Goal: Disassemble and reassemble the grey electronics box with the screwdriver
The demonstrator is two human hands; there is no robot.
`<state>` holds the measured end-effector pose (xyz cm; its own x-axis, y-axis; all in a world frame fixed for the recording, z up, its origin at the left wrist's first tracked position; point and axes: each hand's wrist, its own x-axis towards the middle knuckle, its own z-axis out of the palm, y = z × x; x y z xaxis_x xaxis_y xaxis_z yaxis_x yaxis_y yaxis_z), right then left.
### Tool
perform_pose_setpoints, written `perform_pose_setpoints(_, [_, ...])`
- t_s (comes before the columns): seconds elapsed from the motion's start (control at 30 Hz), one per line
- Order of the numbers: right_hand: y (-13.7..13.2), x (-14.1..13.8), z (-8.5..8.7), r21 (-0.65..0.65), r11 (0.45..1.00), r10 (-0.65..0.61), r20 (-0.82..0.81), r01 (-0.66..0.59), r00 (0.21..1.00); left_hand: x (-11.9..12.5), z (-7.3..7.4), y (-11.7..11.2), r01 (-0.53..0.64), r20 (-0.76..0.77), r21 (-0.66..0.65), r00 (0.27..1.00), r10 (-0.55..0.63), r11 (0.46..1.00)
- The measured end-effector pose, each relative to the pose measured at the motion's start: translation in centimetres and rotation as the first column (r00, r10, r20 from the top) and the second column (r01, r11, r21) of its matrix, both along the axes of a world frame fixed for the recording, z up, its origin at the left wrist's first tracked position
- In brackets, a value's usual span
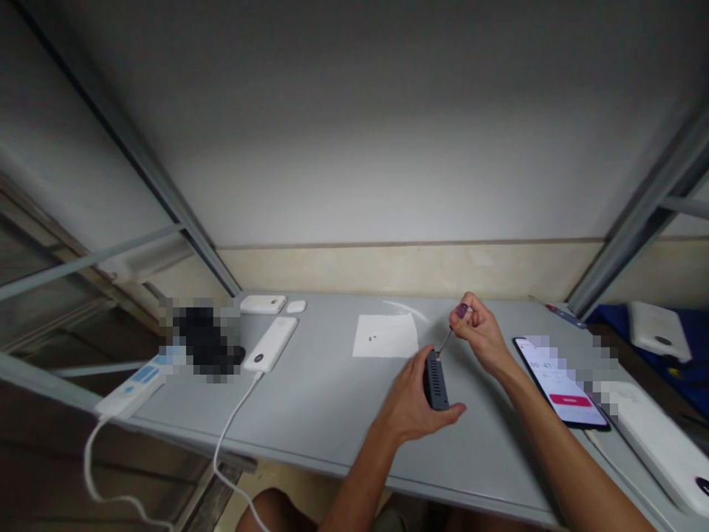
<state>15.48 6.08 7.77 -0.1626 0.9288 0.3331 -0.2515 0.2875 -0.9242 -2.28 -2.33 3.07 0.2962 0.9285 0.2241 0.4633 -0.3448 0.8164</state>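
Note:
My left hand (pixel 410 405) grips a small dark box with a row of slots (pixel 437 383) along its visible side, held on edge over the grey table. A screwdriver (pixel 461 311) with a purple handle is pinched between the fingers of my right hand (pixel 481 332). Its thin shaft slants down to the left, and the tip meets the upper end of the box. Just left of the box lies a white sheet of paper (pixel 391 336) with a few tiny dark pieces (pixel 372 338) on it, too small to name.
A phone (pixel 559 380) showing a timer lies on the right, beside a large white power bank (pixel 653 436). Leftward are another white power bank (pixel 272 343) with a cable, a blurred black object (pixel 207 343) and a power strip (pixel 141 380). Metal posts frame the table (pixel 315 414).

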Motion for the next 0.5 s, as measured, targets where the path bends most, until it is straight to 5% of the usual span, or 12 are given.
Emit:
perform_pose_setpoints(0.27, [1.6,-0.5,-1.6,-0.142,0.974,-0.195,-0.137,0.175,0.971,-0.3,0.4,-1.1,-0.043,0.024,0.020,0.999,0.042,0.999])
perform_pose_setpoints(0.5, [1.8,-3.6,-6.0,-0.008,1.000,-0.002,0.251,0.004,0.968,-0.6,0.3,-1.8,-0.073,0.025,0.064,0.997,0.071,0.995])
